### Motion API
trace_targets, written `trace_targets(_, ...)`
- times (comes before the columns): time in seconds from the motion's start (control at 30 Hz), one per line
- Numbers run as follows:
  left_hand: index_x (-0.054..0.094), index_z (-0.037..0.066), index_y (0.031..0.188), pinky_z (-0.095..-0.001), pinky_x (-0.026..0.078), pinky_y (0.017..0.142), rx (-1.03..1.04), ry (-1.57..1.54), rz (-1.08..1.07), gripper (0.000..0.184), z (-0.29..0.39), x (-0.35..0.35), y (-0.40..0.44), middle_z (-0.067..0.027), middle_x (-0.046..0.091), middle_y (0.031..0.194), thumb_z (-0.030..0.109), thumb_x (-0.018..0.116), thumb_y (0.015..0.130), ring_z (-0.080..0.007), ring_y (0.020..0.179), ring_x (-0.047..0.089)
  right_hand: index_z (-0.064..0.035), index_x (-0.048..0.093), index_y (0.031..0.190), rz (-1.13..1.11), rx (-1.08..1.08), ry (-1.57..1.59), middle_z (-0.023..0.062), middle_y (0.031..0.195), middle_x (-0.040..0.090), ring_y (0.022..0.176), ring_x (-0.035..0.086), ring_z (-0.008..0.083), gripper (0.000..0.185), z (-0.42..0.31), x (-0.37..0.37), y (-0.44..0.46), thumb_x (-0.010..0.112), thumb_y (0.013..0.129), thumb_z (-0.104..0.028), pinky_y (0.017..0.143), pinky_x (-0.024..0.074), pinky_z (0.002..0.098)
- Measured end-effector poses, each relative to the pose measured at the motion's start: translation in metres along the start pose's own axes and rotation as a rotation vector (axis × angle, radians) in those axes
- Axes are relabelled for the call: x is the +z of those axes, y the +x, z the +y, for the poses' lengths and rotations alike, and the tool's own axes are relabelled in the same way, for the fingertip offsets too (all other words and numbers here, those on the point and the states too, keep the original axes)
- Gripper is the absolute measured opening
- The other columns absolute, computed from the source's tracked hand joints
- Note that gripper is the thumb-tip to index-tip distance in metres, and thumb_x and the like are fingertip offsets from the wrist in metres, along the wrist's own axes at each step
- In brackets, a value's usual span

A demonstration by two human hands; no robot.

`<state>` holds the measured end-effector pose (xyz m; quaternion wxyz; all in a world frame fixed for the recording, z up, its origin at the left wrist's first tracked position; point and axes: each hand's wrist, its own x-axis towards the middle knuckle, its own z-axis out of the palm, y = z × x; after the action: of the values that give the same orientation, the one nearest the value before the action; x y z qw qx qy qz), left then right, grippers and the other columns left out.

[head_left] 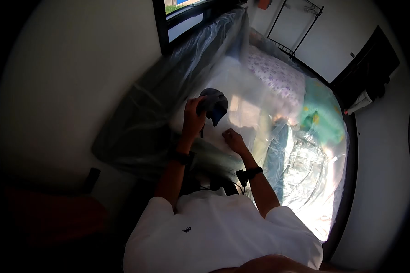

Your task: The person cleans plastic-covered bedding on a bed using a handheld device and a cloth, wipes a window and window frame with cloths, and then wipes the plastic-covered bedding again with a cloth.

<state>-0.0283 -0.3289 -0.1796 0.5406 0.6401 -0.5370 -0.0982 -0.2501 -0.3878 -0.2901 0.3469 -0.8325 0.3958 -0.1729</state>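
A dark grey-blue cloth item, perhaps a cap, [214, 103] hangs in the air above a plastic-covered bed [248, 109]. My left hand [195, 116] is closed on its left side, with the fingers partly behind the cloth. Lower and to the right, my right hand [233, 140] is over the plastic sheet with its fingers curled together, apart from the cloth item. Whether the right fingers pinch anything is too small to tell.
A window [184, 20] is at the top. Patterned bedding [278, 75] and green bedding [321, 111] lie under the plastic. A metal rack [300, 38] stands behind the bed, near a dark door [364, 59].
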Motion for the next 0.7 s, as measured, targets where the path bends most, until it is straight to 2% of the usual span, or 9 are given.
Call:
trace_targets(0.13,0.057,0.017,0.134,-0.0514,0.037,0.108,-0.144,0.203,-0.364,0.047,-0.044,0.030,-0.028,-0.0211,0.045,0.142,0.034,0.065,0.091,-0.0433,0.134,0.039,-0.0043,0.057,0.098,0.013,0.086,-0.147,0.0204,0.092,0.066,0.087,0.066,0.0383,0.040,0.003,0.017,0.000,0.061,0.090,-0.044,0.077,0.0516,0.0472)
trace_targets(0.2,0.054,0.020,0.138,-0.0548,0.032,0.112,0.039,0.508,-0.331,0.053,-0.076,0.043,-0.045,-0.0223,0.039,0.148,0.046,0.062,0.092,-0.0446,0.137,0.036,-0.0045,0.060,0.105,-0.167,0.243,-0.171,0.0213,0.101,0.067,0.095,0.065,0.0385,0.050,0.001,0.008,0.012,0.059,0.088,-0.051,0.083,0.0507,0.0491)
trace_targets(0.33,0.054,0.019,0.138,-0.0549,0.033,0.111,-0.011,0.337,-0.218,0.053,-0.129,0.033,-0.029,-0.0225,0.041,0.147,0.045,0.062,0.092,-0.0443,0.138,0.035,-0.0046,0.057,0.128,-0.288,0.357,-0.232,0.0215,0.130,0.059,0.122,0.056,0.0378,0.065,-0.029,-0.012,0.008,0.048,0.089,-0.056,0.102,0.0434,0.0521)
trace_targets(0.4,0.054,0.016,0.138,-0.0548,0.034,0.110,-0.038,0.295,-0.170,0.054,-0.151,0.023,-0.014,-0.0225,0.043,0.146,0.045,0.062,0.093,-0.0437,0.137,0.036,-0.0041,0.056,0.129,-0.263,0.393,-0.281,0.0208,0.134,0.057,0.123,0.056,0.0376,0.066,-0.053,-0.013,0.002,0.047,0.090,-0.057,0.102,0.0424,0.0537)
trace_targets(0.47,0.054,0.009,0.137,-0.0534,0.035,0.109,-0.460,0.012,-0.215,0.053,-0.169,0.017,-0.001,-0.0219,0.046,0.143,0.039,0.061,0.094,-0.0428,0.137,0.036,-0.0037,0.056,0.129,-0.249,0.426,-0.333,0.0200,0.137,0.055,0.123,0.055,0.0375,0.067,-0.056,-0.005,-0.001,0.046,0.090,-0.058,0.103,0.0415,0.0553)
trace_targets(0.5,0.054,0.009,0.137,-0.0534,0.035,0.109,-0.469,0.000,-0.224,0.053,-0.171,0.020,-0.003,-0.0219,0.046,0.143,0.039,0.061,0.094,-0.0428,0.137,0.036,-0.0032,0.054,0.132,-0.263,0.427,-0.340,0.0201,0.139,0.053,0.126,0.054,0.0377,0.070,-0.052,0.000,0.001,0.045,0.091,-0.059,0.104,0.0401,0.0554)
trace_targets(0.6,0.053,0.003,0.136,-0.0521,0.035,0.109,-0.345,0.094,-0.262,0.054,-0.164,0.026,-0.014,-0.0218,0.047,0.144,0.033,0.061,0.092,-0.0420,0.138,0.036,-0.0009,0.051,0.135,-0.288,0.415,-0.367,0.0229,0.141,0.051,0.128,0.052,0.0389,0.074,-0.042,0.000,0.001,0.043,0.092,-0.061,0.106,0.0395,0.0522)
trace_targets(0.67,0.054,0.009,0.136,-0.0535,0.031,0.111,-0.009,0.488,-0.319,0.054,-0.135,0.038,-0.041,-0.0200,0.042,0.149,0.030,0.063,0.088,-0.0409,0.140,0.034,0.0009,0.051,0.134,-0.305,0.395,-0.386,0.0257,0.139,0.051,0.128,0.052,0.0397,0.075,-0.030,0.003,0.004,0.043,0.092,-0.061,0.106,0.0403,0.0489)
trace_targets(0.7,0.055,0.012,0.136,-0.0549,0.029,0.112,0.028,0.418,-0.354,0.054,-0.117,0.045,-0.059,-0.0195,0.041,0.151,0.030,0.065,0.086,-0.0400,0.141,0.033,-0.0008,0.047,0.139,-0.380,0.349,-0.381,0.0235,0.144,0.048,0.132,0.048,0.0391,0.077,-0.015,0.008,0.010,0.042,0.092,-0.061,0.109,0.0384,0.0478)
